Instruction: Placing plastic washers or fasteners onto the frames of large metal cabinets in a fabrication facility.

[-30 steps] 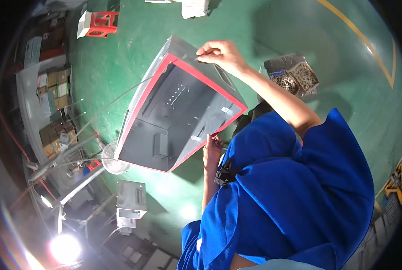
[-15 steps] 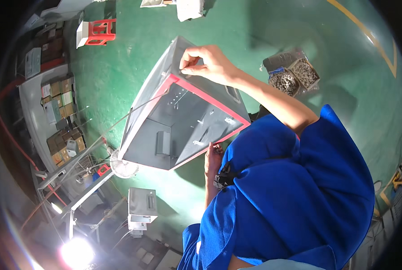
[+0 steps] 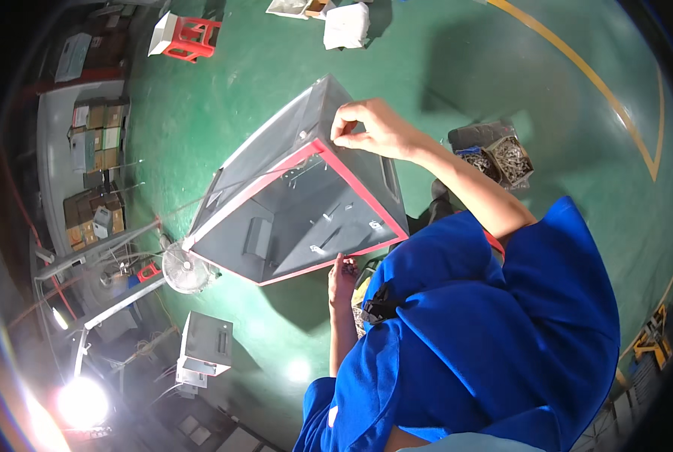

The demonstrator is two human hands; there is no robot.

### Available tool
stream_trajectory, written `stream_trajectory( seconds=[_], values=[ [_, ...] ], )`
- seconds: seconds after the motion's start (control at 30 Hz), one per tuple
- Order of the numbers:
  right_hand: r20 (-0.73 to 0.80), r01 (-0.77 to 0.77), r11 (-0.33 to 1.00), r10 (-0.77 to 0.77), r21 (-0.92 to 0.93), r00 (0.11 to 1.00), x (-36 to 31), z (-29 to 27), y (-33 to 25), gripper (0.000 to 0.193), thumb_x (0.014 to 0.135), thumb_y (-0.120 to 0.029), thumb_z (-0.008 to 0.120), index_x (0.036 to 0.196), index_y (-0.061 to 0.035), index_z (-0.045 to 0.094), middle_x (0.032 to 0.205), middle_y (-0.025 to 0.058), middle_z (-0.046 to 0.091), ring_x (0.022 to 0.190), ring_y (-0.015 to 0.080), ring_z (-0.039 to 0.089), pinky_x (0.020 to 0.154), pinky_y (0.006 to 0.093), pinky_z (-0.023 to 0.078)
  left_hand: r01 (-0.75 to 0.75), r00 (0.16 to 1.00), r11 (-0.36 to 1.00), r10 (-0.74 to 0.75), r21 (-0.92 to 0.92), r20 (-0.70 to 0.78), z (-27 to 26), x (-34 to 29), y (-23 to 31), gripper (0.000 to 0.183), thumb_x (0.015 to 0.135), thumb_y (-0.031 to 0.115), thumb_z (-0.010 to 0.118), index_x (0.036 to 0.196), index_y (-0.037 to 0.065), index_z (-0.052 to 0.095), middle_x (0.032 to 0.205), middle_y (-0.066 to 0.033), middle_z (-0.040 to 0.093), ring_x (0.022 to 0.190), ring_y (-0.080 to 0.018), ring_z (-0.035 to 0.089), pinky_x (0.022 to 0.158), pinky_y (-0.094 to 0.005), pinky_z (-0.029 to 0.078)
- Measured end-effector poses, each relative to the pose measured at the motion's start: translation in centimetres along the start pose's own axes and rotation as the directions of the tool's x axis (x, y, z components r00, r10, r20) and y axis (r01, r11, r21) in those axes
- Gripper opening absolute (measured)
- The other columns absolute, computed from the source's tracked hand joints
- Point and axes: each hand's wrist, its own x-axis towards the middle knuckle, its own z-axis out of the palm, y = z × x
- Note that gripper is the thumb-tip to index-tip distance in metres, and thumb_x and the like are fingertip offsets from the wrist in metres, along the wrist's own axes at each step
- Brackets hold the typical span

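In the head view, a large grey cabinet (image 3: 287,218) hangs tilted over the green floor (image 3: 592,166), its open front turned toward the person and edged by a red rim (image 3: 364,190). It lies far and left of the blue garment (image 3: 494,339), between the two hands.

The right hand (image 3: 370,129) is at the cabinet's far corner. Its thumb and forefinger are drawn together at the grey side wall, just outside the red rim, with the other fingers curled; whether anything is pinched between them cannot be made out.

The left hand (image 3: 341,282) is at the near edge of the cabinet, palm turned up. Its fingers are partly curled about small dark pieces (image 3: 349,267), too small to identify, while one digit points up to the rim; whether it touches there cannot be told.

To the right, well apart from the cabinet, sit containers of small metal parts (image 3: 511,160). A round fan (image 3: 187,270) shows by the cabinet's left corner, and nearer, on the left, are a smaller grey box (image 3: 207,339) and a bright lamp (image 3: 82,403). A red stool (image 3: 193,39) stands far left.
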Motion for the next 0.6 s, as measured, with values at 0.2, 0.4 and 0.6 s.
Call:
stream_trajectory(
  seconds=[0.2,0.4,0.6],
  values=[
    [-0.06,0.011,0.996,-0.006,0.086,0.998,-0.5,2.5,2.4,0.013,0.078,-0.002,0.067,0.087,-0.0004,0.058,0.081,0.0045,0.064,0.078,0.012,0.061,0.072,0.0273,0.05,-0.058,0.998,0.998,0.058,-0.009,-0.032,-2.1,0.6,-0.7,0.019,0.091,0.021,0.058,0.084,0.004,0.061,0.076,-0.0056,0.063,0.069,-0.0141,0.06,0.065,-0.0259,0.048],
    [-0.154,-0.072,0.995,0.083,0.073,0.985,-1.4,3.7,1.9,0.014,0.078,-0.002,0.067,0.089,-0.0005,0.059,0.081,0.0046,0.064,0.076,0.0091,0.059,0.067,0.0258,0.048,-0.061,0.998,0.998,0.061,-0.029,0.005,-2.9,3.1,0.0,0.016,0.093,0.014,0.054,0.089,0.0,0.058,0.084,-0.0088,0.062,0.08,-0.0173,0.06,0.07,-0.0283,0.048],
    [0.018,-0.002,1.0,0.002,-0.012,1.0,-0.2,8.2,5.5,0.008,0.083,-0.007,0.065,0.085,-0.0013,0.06,0.081,0.005,0.064,0.073,0.0117,0.061,0.068,0.0264,0.051,-0.217,0.967,0.976,0.217,-0.014,0.131,-6.5,1.3,-2.2,0.022,0.093,0.023,0.055,0.08,0.005,0.059,0.076,-0.0038,0.061,0.069,-0.0125,0.057,0.061,-0.0244,0.044]
  ],
)
